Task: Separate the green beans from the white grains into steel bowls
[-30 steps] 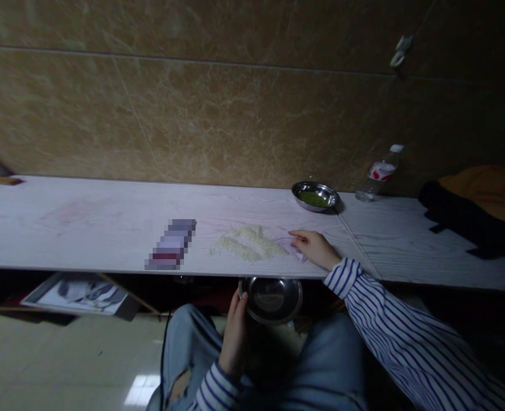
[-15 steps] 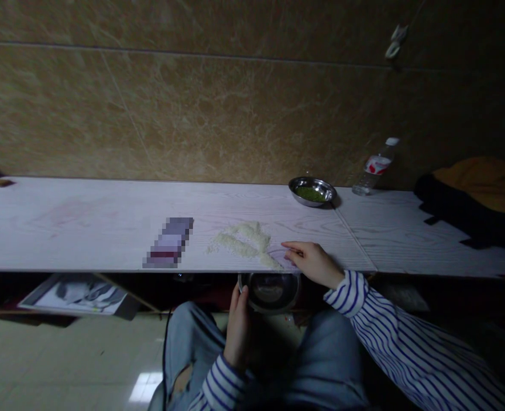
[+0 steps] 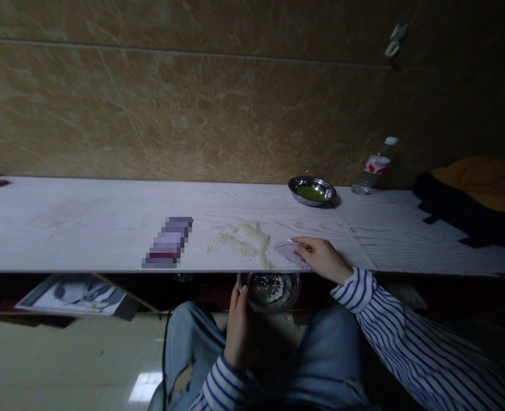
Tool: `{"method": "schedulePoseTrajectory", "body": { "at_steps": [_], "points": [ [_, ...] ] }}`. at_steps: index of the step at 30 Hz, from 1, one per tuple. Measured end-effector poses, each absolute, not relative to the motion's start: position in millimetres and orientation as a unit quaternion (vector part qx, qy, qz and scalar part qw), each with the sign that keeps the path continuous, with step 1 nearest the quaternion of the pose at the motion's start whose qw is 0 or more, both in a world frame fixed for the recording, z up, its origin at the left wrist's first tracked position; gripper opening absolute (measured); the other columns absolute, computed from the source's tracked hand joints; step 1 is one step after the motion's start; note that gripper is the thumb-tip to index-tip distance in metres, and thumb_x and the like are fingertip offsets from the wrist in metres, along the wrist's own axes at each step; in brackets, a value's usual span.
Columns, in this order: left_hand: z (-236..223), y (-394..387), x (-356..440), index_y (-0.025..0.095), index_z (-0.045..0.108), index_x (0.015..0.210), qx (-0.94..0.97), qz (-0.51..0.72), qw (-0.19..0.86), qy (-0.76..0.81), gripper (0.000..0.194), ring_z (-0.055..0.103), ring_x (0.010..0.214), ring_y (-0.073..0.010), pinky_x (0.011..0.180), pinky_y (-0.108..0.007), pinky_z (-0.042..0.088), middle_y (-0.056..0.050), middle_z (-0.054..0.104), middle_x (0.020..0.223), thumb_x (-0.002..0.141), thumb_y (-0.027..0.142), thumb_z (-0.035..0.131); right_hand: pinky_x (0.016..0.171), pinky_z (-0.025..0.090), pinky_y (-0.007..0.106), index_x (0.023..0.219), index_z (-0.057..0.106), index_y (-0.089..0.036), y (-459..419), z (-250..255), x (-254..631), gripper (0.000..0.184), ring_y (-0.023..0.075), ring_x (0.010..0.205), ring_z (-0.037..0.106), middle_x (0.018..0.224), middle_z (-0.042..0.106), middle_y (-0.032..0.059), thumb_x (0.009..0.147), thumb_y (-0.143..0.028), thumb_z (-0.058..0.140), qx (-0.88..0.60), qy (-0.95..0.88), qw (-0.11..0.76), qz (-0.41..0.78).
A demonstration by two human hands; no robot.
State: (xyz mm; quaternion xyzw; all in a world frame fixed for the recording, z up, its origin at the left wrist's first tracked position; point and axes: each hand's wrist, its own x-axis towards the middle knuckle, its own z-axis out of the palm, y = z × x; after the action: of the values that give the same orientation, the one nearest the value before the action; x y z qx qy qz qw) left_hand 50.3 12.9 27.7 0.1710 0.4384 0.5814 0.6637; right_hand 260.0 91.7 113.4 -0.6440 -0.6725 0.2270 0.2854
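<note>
My left hand [image 3: 239,322] is closed on the rim of a metal bowl [image 3: 295,294], holding it just below the table's front edge. White grains, which look like rice [image 3: 273,285], lie inside that bowl. A loose pile of rice [image 3: 237,242] is spread on the tabletop above it, with one strand reaching the edge. To the right of the pile, my right hand [image 3: 321,258] pinches a thin, see-through rounded piece [image 3: 284,249], possibly a plastic lid. It rests on or just over the wood, a short way from the grains.
A steel bowl with green beans [image 3: 310,194] stands by the wall, with a plastic bottle [image 3: 371,171] to its right. A blurred-out phone-shaped item [image 3: 167,242] lies left of the rice. A dark and orange cloth item [image 3: 479,194] sits far right. Below is an open shelf [image 3: 72,294].
My right hand has moved a little right with the clear piece, away from the rice. Grains near the edge are fewer, and white grains now show in the bowl. My left hand stays put.
</note>
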Motion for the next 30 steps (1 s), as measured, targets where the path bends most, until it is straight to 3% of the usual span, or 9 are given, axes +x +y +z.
{"method": "schedulePoseTrajectory", "body": {
  "at_steps": [13, 20, 25, 30],
  "points": [
    [30, 16, 47, 0.023, 0.056, 0.134, 0.179, 0.578, 0.661, 0.443, 0.046, 0.05, 0.134, -0.0252, 0.111, -0.037, 0.037, -0.01, 0.058, 0.142, 0.09, 0.036, 0.057, 0.068, 0.054, 0.027, 0.111, 0.075, -0.017, 73, 115, 243, 0.033, 0.0171, 0.072, 0.07, 0.093, 0.079, 0.007, 0.082, -0.02, 0.061, -0.596, -0.682, 0.306, 0.293],
    [37, 17, 40, 0.022, 0.059, 0.129, 0.171, 0.577, 0.654, 0.458, 0.042, 0.049, 0.134, -0.0276, 0.107, -0.038, 0.042, -0.012, 0.06, 0.14, 0.089, 0.035, 0.057, 0.055, 0.053, 0.023, 0.117, 0.071, -0.01, 152, 115, 289, 0.037, 0.0148, 0.062, 0.068, 0.088, 0.077, 0.0122, 0.083, -0.011, 0.056, -0.657, -0.604, 0.364, 0.266],
    [37, 16, 37, 0.021, 0.059, 0.129, 0.151, 0.586, 0.643, 0.469, 0.042, 0.045, 0.138, -0.0244, 0.113, -0.034, 0.034, -0.012, 0.056, 0.144, 0.089, 0.034, 0.058, 0.057, 0.053, 0.023, 0.116, 0.07, -0.007, 214, 108, 295, 0.038, 0.0139, 0.061, 0.067, 0.083, 0.077, 0.0119, 0.08, -0.007, 0.057, -0.667, -0.598, 0.362, 0.256],
    [39, 15, 33, 0.021, 0.056, 0.133, 0.128, 0.582, 0.655, 0.466, 0.045, 0.05, 0.134, -0.0245, 0.111, -0.035, 0.037, -0.012, 0.06, 0.14, 0.09, 0.034, 0.056, 0.065, 0.054, 0.024, 0.107, 0.075, -0.012, 227, 99, 276, 0.033, 0.0136, 0.065, 0.067, 0.079, 0.077, 0.0074, 0.078, -0.007, 0.06, -0.649, -0.631, 0.333, 0.265]
  ]
}}
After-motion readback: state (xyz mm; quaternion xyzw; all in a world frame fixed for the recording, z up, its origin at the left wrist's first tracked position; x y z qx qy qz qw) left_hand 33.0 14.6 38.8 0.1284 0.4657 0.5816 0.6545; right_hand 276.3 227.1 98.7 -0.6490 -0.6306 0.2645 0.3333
